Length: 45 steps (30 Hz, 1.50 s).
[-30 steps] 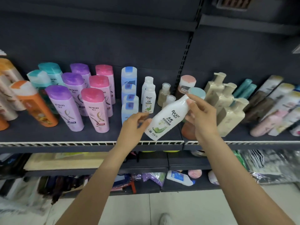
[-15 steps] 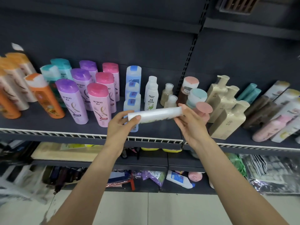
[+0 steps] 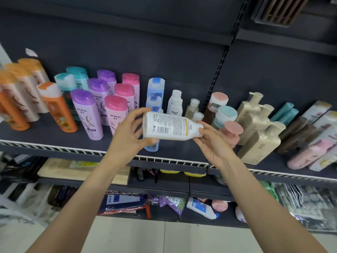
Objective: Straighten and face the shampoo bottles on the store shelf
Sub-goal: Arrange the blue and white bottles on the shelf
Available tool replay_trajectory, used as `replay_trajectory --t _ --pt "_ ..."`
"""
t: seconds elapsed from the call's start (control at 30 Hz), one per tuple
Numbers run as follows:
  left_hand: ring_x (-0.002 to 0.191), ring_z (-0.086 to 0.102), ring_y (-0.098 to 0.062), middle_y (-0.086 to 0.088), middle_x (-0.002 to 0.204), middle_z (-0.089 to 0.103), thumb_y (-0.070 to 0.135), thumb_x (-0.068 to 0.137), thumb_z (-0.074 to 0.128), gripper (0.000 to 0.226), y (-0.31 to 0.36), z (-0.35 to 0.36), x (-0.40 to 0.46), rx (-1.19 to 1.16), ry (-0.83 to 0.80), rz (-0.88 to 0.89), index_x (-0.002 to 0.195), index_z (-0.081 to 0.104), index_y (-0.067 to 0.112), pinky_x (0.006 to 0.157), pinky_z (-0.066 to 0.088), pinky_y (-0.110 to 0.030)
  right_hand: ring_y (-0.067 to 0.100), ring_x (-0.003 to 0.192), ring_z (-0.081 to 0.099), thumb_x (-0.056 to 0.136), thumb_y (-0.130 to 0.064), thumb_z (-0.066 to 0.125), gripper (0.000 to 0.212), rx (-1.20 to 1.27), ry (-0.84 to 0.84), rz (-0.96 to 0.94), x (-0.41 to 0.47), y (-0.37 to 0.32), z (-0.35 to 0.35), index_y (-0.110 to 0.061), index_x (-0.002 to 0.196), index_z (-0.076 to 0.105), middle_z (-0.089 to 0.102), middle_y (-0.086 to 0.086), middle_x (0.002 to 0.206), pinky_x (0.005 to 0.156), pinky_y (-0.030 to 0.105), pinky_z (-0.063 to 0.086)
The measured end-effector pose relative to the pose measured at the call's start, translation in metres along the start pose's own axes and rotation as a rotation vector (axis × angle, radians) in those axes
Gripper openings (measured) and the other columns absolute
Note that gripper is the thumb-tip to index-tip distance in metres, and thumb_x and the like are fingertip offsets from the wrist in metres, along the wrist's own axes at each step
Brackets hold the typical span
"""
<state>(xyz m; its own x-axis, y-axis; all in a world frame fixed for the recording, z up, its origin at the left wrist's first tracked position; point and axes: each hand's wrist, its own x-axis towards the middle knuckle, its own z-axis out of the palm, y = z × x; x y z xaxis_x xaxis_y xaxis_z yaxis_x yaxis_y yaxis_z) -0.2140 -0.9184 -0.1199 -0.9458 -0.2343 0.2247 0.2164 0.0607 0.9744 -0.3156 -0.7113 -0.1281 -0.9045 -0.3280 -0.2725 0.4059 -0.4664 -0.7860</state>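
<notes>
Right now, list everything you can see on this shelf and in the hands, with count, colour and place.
white bottle: one, white, back label with barcode facing the camera, held sideways in front of the shelf
purple-capped bottles: three, lilac, left-centre of the shelf
pink-capped bottles: three, pale pink, right of the purple ones
teal-capped bottles: two, teal, behind the purple ones
orange bottles: several, orange, far left
blue bottles: a row, light blue, centre, partly hidden
small white bottles: two, white, centre back
beige pump bottles: three, beige, right section
lower shelf goods: mixed, too cluttered to count
left hand: grips the white bottle's base
right hand: fingers pinch its cap end
</notes>
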Motion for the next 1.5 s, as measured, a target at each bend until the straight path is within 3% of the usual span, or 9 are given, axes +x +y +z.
replay_trajectory --t 0.23,0.43,0.63,0.8,1.0,1.2,1.3,1.4,1.5 --pt "0.118 0.054 -0.008 0.009 0.12 0.06 -0.012 0.066 0.075 0.069 0.0 -0.023 0.004 0.026 0.062 -0.014 0.122 0.052 0.021 0.096 0.049 -0.024 0.018 0.108 0.064 0.092 -0.004 0.053 0.034 0.026 -0.075 -0.028 0.006 0.008 0.012 0.002 0.125 0.055 0.067 0.012 0.116 0.095 0.032 0.05" --pt "0.101 0.062 -0.013 0.01 0.106 0.062 0.006 0.079 0.07 0.04 -0.007 -0.026 0.006 -0.086 0.192 -0.172 0.115 0.057 0.018 0.087 0.053 -0.026 0.01 0.105 0.063 0.092 0.0 0.05 0.028 0.038 -0.137 -0.121 0.008 0.011 0.026 -0.009 0.116 0.06 0.067 0.002 0.115 0.083 0.016 0.052" --pt "0.1 0.066 -0.019 -0.008 0.108 0.067 0.031 0.089 0.058 0.033 -0.018 -0.034 0.016 -0.234 0.13 -0.488 0.114 0.06 0.01 0.087 0.054 -0.037 0.024 0.105 0.062 0.079 -0.015 0.064 0.021 -0.173 -0.123 -0.218 0.01 0.009 0.038 -0.012 0.098 0.056 0.06 0.015 0.116 0.088 0.031 0.054" --pt "0.092 0.068 -0.02 -0.008 0.096 0.071 0.04 0.093 0.052 0.032 -0.024 -0.041 0.03 -0.17 0.05 -0.651 0.098 0.063 0.011 0.082 0.055 -0.034 0.023 0.089 0.067 0.086 -0.01 0.065 0.015 -0.343 -0.019 -0.341 0.01 0.008 0.056 -0.008 0.097 0.054 0.068 0.011 0.094 0.078 0.034 0.059" --pt "0.06 0.066 -0.006 -0.006 0.087 0.069 0.009 0.093 0.056 0.011 -0.04 -0.029 0.058 0.204 0.097 -0.402 0.098 0.065 0.008 0.056 0.05 -0.015 0.027 0.091 0.065 0.082 -0.014 0.072 0.023 -0.627 0.11 -0.506 0.024 -0.013 0.054 -0.007 0.102 0.065 0.067 0.014 0.106 0.069 0.033 0.057" --pt "0.099 0.057 -0.019 -0.008 0.109 0.062 0.01 0.089 0.06 0.024 -0.059 -0.021 0.094 0.758 0.046 0.029 0.113 0.064 0.01 0.083 0.04 -0.011 0.022 0.084 0.064 0.074 -0.021 0.079 0.021 -0.99 0.118 -0.573 0.057 -0.012 0.036 -0.03 0.085 0.063 0.07 0.0 0.092 0.078 0.039 0.053" --pt "0.126 0.043 -0.024 -0.007 0.136 0.049 0.021 0.092 0.058 0.04 -0.071 -0.021 0.104 0.888 -0.016 0.035 0.131 0.053 0.015 0.106 0.033 -0.031 0.016 0.079 0.061 0.072 -0.023 0.08 0.022 -1.112 0.091 -0.535 0.076 0.002 0.028 -0.025 0.086 0.064 0.068 -0.002 0.087 0.07 0.026 0.05" --pt "0.137 0.032 -0.021 -0.003 0.149 0.035 0.03 0.095 0.053 0.048 -0.08 -0.022 0.107 0.882 -0.104 -0.03 0.14 0.044 0.018 0.113 0.024 -0.031 0.012 0.079 0.056 0.073 -0.019 0.08 0.027 -1.198 0.071 -0.487 0.09 0.015 0.023 -0.012 0.095 0.066 0.065 -0.001 0.087 0.063 0.008 0.041" --pt "0.136 0.034 -0.02 -0.003 0.149 0.037 0.028 0.094 0.056 0.049 -0.083 -0.024 0.108 0.875 -0.15 -0.032 0.14 0.043 0.018 0.113 0.024 -0.029 0.014 0.079 0.057 0.074 -0.019 0.08 0.029 -1.218 0.068 -0.442 0.099 0.027 0.018 -0.009 0.097 0.066 0.067 0.004 0.09 0.064 0.009 0.042"
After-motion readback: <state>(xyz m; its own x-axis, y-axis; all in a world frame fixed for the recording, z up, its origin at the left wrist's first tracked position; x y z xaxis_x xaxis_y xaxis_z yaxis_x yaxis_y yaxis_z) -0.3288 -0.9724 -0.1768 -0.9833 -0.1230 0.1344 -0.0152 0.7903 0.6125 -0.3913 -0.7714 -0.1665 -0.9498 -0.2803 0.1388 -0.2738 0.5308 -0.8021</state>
